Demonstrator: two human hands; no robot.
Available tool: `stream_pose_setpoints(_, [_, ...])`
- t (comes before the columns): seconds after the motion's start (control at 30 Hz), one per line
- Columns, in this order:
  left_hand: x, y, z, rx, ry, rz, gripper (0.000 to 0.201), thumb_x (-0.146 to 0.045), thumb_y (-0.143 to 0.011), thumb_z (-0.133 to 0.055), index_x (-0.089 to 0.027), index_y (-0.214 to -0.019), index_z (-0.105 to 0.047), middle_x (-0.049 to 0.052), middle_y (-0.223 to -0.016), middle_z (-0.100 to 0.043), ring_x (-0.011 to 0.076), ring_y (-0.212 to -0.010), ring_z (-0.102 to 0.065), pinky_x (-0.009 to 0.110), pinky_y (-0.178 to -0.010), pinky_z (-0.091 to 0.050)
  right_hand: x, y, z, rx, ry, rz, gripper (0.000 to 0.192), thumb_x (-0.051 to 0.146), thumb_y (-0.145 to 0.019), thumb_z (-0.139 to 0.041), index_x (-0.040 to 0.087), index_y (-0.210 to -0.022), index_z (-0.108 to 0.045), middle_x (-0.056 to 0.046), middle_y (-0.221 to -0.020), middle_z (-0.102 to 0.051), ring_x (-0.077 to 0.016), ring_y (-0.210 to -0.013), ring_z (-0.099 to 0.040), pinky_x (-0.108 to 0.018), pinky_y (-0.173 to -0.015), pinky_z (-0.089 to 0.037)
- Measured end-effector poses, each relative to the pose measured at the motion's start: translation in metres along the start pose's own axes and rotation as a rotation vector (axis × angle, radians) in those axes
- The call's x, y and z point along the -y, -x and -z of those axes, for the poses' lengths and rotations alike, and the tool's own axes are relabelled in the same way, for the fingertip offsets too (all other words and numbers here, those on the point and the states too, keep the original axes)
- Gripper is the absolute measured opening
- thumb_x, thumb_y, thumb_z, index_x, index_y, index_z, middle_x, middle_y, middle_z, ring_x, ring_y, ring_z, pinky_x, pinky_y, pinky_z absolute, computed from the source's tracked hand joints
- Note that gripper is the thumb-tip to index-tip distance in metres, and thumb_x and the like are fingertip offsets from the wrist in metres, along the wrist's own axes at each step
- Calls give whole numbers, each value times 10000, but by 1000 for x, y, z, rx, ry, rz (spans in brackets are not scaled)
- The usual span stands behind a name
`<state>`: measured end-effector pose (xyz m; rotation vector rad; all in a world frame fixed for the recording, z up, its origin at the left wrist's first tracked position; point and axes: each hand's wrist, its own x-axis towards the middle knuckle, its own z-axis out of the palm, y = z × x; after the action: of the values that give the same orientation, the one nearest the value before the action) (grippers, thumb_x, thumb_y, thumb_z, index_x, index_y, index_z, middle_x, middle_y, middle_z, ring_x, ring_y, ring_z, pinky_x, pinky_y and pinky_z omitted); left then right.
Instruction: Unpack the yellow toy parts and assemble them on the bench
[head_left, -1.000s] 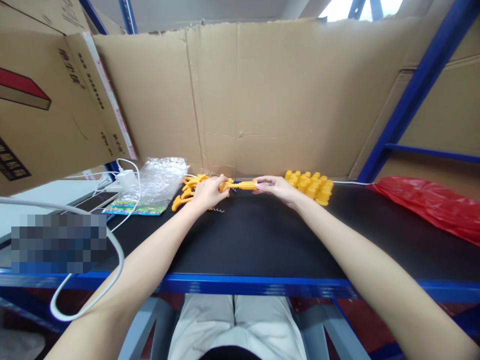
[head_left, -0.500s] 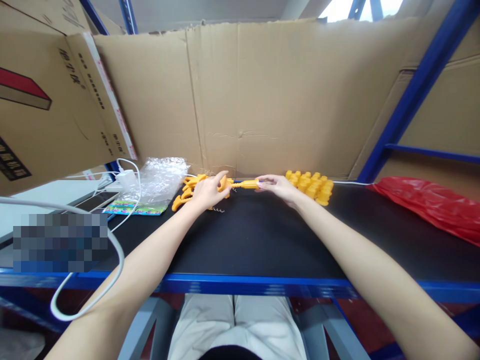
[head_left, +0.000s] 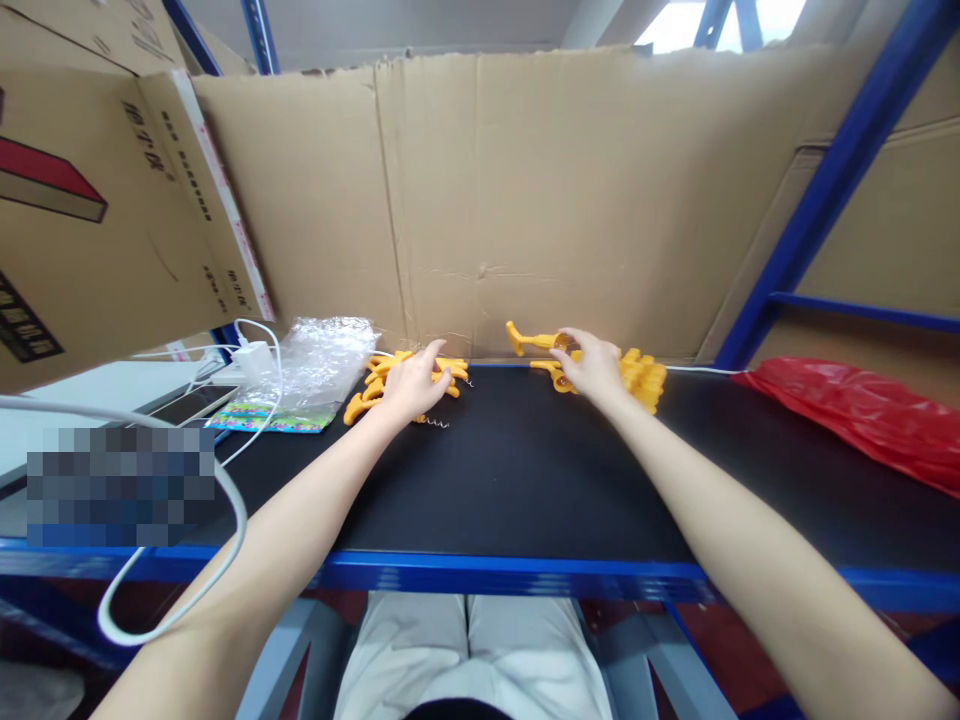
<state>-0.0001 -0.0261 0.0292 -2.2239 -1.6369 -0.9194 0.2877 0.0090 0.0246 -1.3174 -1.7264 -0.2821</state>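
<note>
My right hand (head_left: 592, 364) holds an assembled yellow plastic clip (head_left: 531, 342) with its jaws spread, just left of a row of finished yellow clips (head_left: 643, 372) at the back of the black table (head_left: 525, 470). My left hand (head_left: 412, 382) rests with fingers apart on a pile of loose yellow clip halves (head_left: 375, 382). A few small metal springs (head_left: 437, 423) lie on the table beside that hand.
A clear plastic bag (head_left: 324, 355) and a colourful card lie left of the pile. A white charger (head_left: 252, 356) and its cable (head_left: 225, 490) trail off the left edge. A red plastic bag (head_left: 862, 412) lies at right. Cardboard (head_left: 525, 200) walls the back.
Both hands held one clip between them before. The right hand has now carried the clip to the right, toward the finished row, and the left hand has let go and dropped onto the pile.
</note>
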Motion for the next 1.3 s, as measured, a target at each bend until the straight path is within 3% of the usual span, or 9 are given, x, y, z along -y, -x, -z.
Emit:
stream_pose_setpoints(0.1, [1, 0, -1, 8, -2, 2, 463, -331, -835, -469, -224, -1285, -440, 30, -963, -680, 200, -901, -620, 306, -779, -451, 0, 9, -4, 113, 304, 237, 281, 235, -863, -471, 179, -1122, -564, -110, -1087, -641, -247, -987, -577, -526, -1002, -215])
stream_pose_setpoints(0.2, [3, -1, -2, 17, -5, -1, 453, -323, -836, -471, -220, -1277, -444, 33, -967, -679, 202, -908, -620, 314, -790, -452, 1, 14, -10, 236, 500, 349, 276, 186, -890, -398, 174, -1109, -565, -107, -1056, -631, -225, -929, -570, -512, -1007, -166])
stream_pose_setpoints(0.37, [4, -1, -2, 28, 6, -15, 443, -322, -836, -465, -211, -1265, -455, 40, -973, -678, 210, -929, -616, 328, -810, -448, 2, 15, -11, 357, 674, 400, 334, 132, -909, -308, 189, -1091, -582, -93, -1014, -615, -214, -917, -544, -514, -1013, -136])
stream_pose_setpoints(0.57, [3, -1, -2, 46, 6, -10, 428, -316, -834, -468, -215, -1250, -468, 43, -971, -678, 214, -942, -610, 330, -811, -445, 2, 16, -10, 445, 678, 409, 334, 125, -886, -342, 179, -1077, -611, -93, -992, -613, -217, -927, -545, -543, -1022, -133])
stream_pose_setpoints(0.73, [11, -3, -7, 51, -27, -56, 366, -282, -834, -454, -181, -1179, -520, 84, -1057, -641, 229, -1013, -574, 348, -860, -435, -3, 12, -4, 392, 557, 310, 313, 172, -849, -450, 188, -1124, -600, -112, -1115, -594, -263, -1063, -512, -599, -1014, -122])
stream_pose_setpoints(0.83, [19, -4, -12, 70, -60, -114, 367, -238, -818, -461, -150, -1168, -528, 117, -1171, -580, 243, -1109, -516, 365, -931, -404, -6, 4, 8, 223, 516, 200, 356, 159, -858, -403, 184, -1173, -567, -116, -1208, -561, -264, -1107, -487, -612, -1016, -111])
stream_pose_setpoints(0.97, [30, -3, -19, 152, -126, -65, 428, -165, -820, -422, -203, -1243, -478, 105, -1363, -447, 276, -1243, -402, 453, -972, -363, -7, -6, 25, 39, 534, 45, 364, 151, -863, -343, 149, -1135, -586, -121, -1128, -597, -254, -1037, -511, -565, -1010, -175])
stream_pose_setpoints(1.13, [38, -1, -23, 259, -173, 15, 393, -205, -858, -383, -230, -1235, -490, 123, -1383, -429, 305, -1282, -357, 553, -970, -326, -10, -6, 31, 199, 629, -89, 326, 172, -831, -385, 139, -1026, -644, -138, -1022, -615, -278, -991, -511, -631, -966, -181])
stream_pose_setpoints(1.3, [42, -3, -25, 269, -152, 33, 384, -226, -872, -365, -244, -1228, -505, 120, -1341, -477, 294, -1253, -391, 543, -969, -330, -19, 1, 23, 370, 646, -112, 330, 190, -798, -450, 179, -1061, -649, -137, -1055, -609, -310, -1083, -474, -711, -954, -107])
